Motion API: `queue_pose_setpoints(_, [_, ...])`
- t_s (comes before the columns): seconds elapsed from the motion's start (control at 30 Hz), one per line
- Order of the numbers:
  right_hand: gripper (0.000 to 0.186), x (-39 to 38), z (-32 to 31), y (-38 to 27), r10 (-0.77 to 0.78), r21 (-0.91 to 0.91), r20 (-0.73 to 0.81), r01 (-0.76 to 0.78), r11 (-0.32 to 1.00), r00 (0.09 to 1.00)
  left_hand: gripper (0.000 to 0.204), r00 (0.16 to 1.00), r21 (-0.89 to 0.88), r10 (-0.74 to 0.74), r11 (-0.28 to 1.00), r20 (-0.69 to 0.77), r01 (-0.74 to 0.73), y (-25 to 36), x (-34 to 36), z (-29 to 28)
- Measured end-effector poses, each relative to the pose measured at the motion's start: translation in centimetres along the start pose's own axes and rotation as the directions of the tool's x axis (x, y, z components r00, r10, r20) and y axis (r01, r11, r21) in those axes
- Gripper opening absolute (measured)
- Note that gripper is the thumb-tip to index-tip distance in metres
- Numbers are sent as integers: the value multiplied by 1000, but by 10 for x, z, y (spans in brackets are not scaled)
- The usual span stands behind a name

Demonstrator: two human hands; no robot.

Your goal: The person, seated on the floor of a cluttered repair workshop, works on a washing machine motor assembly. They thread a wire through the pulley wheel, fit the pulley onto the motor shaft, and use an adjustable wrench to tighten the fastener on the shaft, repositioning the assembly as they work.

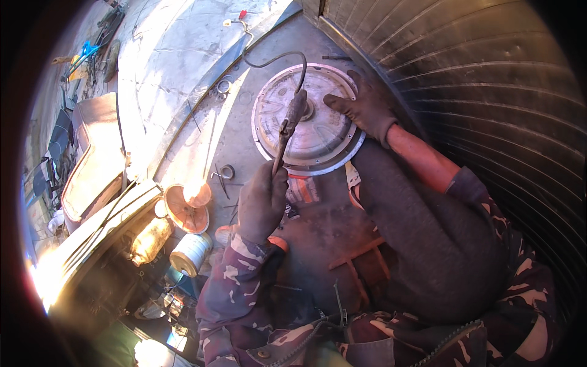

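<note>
My left hand, in a dark work glove, is closed round the near end of a dark rod-like tool. The tool lies over a round, pale metal cover, and a black cable loops from its far end. What kind of tool it is I cannot make out. A ring of small holes runs along the cover's rim, and a hub rises at its middle. My right hand, also gloved, rests on the cover's right side with thumb and fingers apart.
A ribbed metal wall curves close on the right. To the left stand an orange-lit bowl, a white tub and a yellowish bottle. Small rings and thin rods lie on the floor. Bright sunlight falls farther left, beside a brown padded piece.
</note>
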State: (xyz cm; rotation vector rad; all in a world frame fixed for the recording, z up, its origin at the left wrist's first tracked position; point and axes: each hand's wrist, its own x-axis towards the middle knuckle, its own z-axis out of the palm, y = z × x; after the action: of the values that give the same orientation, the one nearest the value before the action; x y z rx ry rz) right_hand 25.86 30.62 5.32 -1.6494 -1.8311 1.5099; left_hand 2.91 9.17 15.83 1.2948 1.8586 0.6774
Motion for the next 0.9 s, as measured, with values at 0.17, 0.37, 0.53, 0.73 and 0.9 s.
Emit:
queue_pose_setpoints(0.17, [128, 0, 2, 5, -34, -15, -23, 33, 999, 999, 23, 999, 191, 31, 981, 36, -37, 8, 21, 2])
queue_pose_setpoints(0.37, [130, -1, -1, 7, -31, 34, -13, 32, 999, 999, 22, 998, 223, 26, 974, 59, -38, 17, 21, -1])
queue_pose_setpoints(0.53, [129, -4, 1, 10, -33, 86, -14, 34, 996, 999, 21, 998, 241, 58, 968, 35, -65, 22, 20, 2])
queue_pose_setpoints(0.73, [120, -10, 0, 10, -112, -49, -63, 109, 993, 992, 23, 997, 270, 52, 961, 58, -66, 21, 24, 1])
queue_pose_setpoints(0.9, [117, -13, -2, 7, -128, -51, -41, 126, 991, 991, 23, 996, 324, 7, 945, 93, -37, 16, 20, 9])
